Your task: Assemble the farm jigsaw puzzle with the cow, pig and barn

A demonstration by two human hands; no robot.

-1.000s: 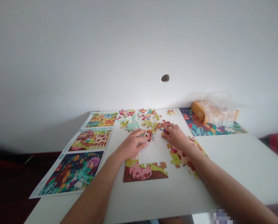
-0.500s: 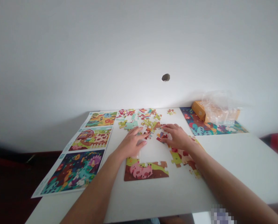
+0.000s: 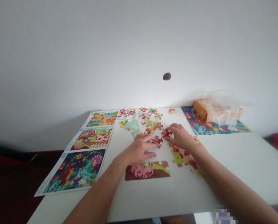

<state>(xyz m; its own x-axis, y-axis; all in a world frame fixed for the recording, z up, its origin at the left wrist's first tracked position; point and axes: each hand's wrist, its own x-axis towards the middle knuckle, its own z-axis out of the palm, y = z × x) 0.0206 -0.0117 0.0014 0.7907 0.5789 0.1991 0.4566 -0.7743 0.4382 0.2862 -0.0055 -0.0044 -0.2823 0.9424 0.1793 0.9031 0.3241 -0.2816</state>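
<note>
**Left hand (image 3: 139,150) and right hand (image 3: 179,137) at loose jigsaw pieces (image 3: 141,119) on a white table (image 3: 246,174)**

The left hand lies low with its fingers spread apart, their tips reaching toward the loose jigsaw pieces. The right hand is curved, its fingertips around a red piece (image 3: 166,133), but I cannot tell whether they are gripping it. The two hands are close together but not touching, with a few pieces between their fingertips.

Directly ahead of both hands, the loose jigsaw pieces form one scattered group, too many and too small to count exactly. One small cluster of pieces (image 3: 172,111) sits apart, ahead of the right hand. Two partly joined puzzle sections lie nearer the person. The first, a pink figure section (image 3: 147,171), is just below the left hand, with an uneven, notched top edge. The second, a red-and-green section (image 3: 181,157), is directly below the right hand, partly beneath its wrist.

Three printed picture sheets (image 3: 91,138) run in a column left of the left hand, along the table's left edge. A fourth sheet (image 3: 195,124) lies ahead and to the right of the right hand, under an orange box (image 3: 201,109) and a clear plastic bag (image 3: 220,107). The table's far edge meets a white wall (image 3: 139,46).
</note>
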